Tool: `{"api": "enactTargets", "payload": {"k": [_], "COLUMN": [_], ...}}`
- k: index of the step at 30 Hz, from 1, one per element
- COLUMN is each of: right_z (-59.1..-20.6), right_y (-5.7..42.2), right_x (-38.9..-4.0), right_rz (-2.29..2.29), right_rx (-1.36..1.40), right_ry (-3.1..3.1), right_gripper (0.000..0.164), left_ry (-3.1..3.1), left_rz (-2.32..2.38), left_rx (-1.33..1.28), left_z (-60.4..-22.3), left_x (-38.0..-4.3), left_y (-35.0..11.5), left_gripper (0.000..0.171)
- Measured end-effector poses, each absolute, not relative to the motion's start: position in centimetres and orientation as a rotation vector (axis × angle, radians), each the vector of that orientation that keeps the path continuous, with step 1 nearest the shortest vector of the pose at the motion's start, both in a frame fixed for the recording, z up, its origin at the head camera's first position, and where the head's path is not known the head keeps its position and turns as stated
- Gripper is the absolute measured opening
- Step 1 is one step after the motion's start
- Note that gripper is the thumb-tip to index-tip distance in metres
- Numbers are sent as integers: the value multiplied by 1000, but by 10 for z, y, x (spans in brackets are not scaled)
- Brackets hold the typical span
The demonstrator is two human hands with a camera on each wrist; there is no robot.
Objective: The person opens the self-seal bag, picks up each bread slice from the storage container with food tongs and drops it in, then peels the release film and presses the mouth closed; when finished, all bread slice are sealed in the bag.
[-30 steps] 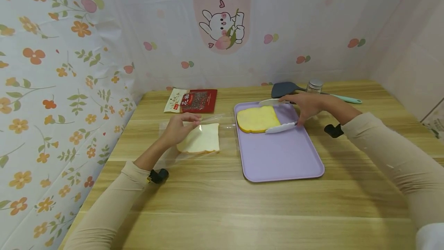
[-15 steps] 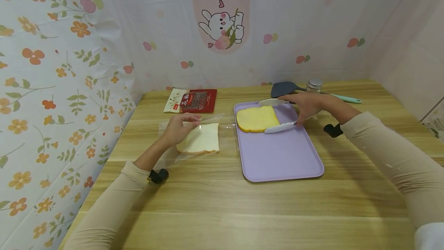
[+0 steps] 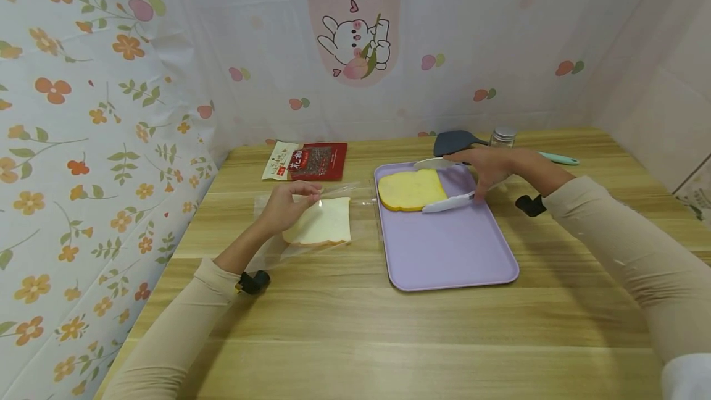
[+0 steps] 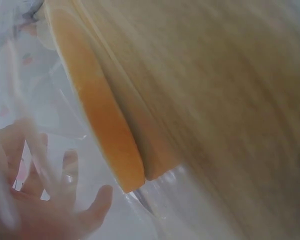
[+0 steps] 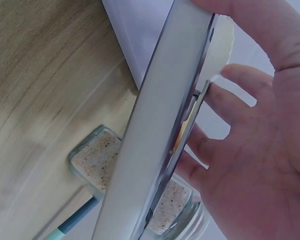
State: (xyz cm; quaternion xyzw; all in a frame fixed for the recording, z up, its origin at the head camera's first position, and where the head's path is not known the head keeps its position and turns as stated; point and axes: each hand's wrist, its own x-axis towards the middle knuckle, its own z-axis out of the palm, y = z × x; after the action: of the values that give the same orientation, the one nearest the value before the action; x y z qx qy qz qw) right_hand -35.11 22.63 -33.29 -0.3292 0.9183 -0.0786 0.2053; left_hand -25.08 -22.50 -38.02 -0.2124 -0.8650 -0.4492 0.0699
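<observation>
In the head view my left hand pinches the upper edge of a clear plastic bag lying on the table. Inside the bag is a slice of white bread; its brown crust edge shows close up in the left wrist view. To the right, my right hand holds white-tipped tongs by their arms. The tips stand spread, one on either side of a yellow bread slice that lies at the back left of a purple tray. In the right wrist view a metal tong arm crosses the middle.
A red and cream spice packet lies behind the bag. Behind the tray are a dark spatula with a mint handle and a glass seasoning jar, partly hidden by the right hand. Curtains border the table.
My right hand and the tongs have shifted very slightly left. The left hand, the bag and both bread slices look the same.
</observation>
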Motion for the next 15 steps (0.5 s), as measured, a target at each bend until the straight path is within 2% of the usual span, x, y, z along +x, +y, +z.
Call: {"api": "enactTargets", "payload": {"k": [15], "right_z": [-327], "right_y": [225], "right_x": [-349], "right_rz": [-258], "right_rx": [-986], "right_ry": [2583], "right_gripper": [113], "left_ry": [-2616], "left_rz": [-1355], "left_rx": [-615], "left_z": [-380], "left_x": [-250], "left_y": [-226], "left_gripper": [16]}}
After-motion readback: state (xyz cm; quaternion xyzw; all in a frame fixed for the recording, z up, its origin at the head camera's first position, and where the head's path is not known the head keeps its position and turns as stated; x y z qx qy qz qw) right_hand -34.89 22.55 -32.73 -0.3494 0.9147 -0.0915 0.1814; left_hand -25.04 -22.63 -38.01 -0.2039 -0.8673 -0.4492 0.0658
